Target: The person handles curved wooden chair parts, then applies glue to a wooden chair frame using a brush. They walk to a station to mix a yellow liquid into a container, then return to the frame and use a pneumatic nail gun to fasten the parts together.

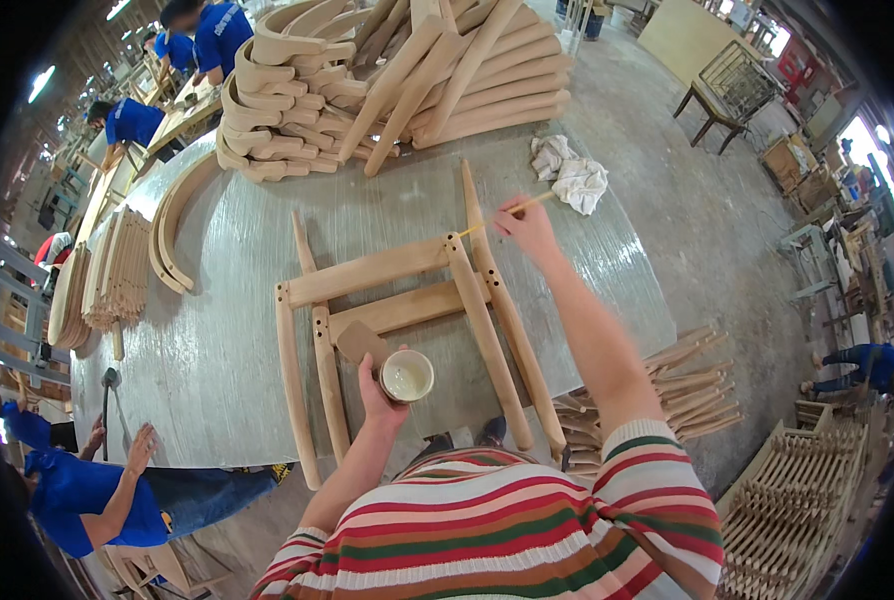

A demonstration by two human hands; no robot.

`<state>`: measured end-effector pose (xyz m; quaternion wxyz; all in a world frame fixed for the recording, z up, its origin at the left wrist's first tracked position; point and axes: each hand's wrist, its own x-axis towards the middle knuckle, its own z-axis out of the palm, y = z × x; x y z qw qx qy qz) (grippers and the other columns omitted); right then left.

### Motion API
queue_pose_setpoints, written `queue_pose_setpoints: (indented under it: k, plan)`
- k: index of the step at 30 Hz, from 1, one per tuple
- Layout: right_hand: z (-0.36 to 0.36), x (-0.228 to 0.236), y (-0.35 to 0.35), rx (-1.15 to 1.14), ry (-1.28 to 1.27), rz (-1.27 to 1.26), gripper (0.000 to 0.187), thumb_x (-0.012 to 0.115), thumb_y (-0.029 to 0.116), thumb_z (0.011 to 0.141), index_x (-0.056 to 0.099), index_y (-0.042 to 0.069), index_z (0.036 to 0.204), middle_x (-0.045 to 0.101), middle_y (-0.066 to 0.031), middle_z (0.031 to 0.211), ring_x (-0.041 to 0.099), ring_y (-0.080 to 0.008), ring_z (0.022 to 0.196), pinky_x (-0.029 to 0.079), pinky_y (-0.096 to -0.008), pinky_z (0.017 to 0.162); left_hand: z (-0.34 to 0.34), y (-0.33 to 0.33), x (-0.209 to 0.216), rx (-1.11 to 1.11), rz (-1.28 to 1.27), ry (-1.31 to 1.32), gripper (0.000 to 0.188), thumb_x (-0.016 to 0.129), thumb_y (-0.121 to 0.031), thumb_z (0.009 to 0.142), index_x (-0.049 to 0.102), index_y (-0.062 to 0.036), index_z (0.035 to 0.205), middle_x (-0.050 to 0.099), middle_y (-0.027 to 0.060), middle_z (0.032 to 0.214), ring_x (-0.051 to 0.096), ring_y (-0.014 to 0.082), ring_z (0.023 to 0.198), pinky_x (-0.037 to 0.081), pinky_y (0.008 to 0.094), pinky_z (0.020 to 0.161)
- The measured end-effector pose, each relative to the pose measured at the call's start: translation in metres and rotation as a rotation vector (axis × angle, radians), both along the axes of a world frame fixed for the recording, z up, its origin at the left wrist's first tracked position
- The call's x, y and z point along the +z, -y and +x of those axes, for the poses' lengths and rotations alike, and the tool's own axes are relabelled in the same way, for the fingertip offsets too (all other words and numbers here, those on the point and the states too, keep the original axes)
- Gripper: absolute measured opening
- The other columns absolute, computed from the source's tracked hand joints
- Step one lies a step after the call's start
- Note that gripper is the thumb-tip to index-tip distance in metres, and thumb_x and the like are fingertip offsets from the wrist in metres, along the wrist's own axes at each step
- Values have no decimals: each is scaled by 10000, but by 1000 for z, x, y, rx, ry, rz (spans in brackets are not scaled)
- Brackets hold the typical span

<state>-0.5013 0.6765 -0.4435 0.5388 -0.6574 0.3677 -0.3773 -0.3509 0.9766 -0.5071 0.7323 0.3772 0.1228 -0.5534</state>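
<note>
My left hand (379, 398) is closed round a small cup (407, 376) of whitish liquid, close to my body. A flat brown piece (360, 343), perhaps card or a lid, sticks out beside that hand. In my right hand (527, 228) is a thin wooden stick (537, 202). Its yellowish tip reaches the upper right corner of the nearer wooden chair-leg frame (372, 270), by the dark holes there. Behind and overlapping it lies a second frame (407, 306) with similar holes. I cannot make out whether the tip goes into a hole.
Curved wooden parts (267, 110) and straight rails (507, 75) are heaped at the table's (227, 350) far side. A white rag (572, 178) lies right of the frames. Slats (117, 265) stand at left. A co-worker (97, 495) is near left; turned legs (697, 385) are stacked lower right.
</note>
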Motion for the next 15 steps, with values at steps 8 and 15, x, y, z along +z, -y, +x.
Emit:
queue_pose_setpoints:
  k: [8,15]
  plan:
    - [-22,-51,-38,-262,655,804,86,606,87,829,536,37,832,590,-67,687,576,-139,568,500,-273,547,5,64,32,-85,86,153,514,394,-443,909,457,-55,1240,521,104,1238,518,263,1126,425,437,947]
    - [-47,28,-87,79,495,486,168,653,149,833,532,35,809,594,-43,689,550,-113,527,459,-243,495,-1,85,79,-64,-61,360,454,440,-386,923,434,-55,1234,539,87,1187,548,236,1067,447,401,918]
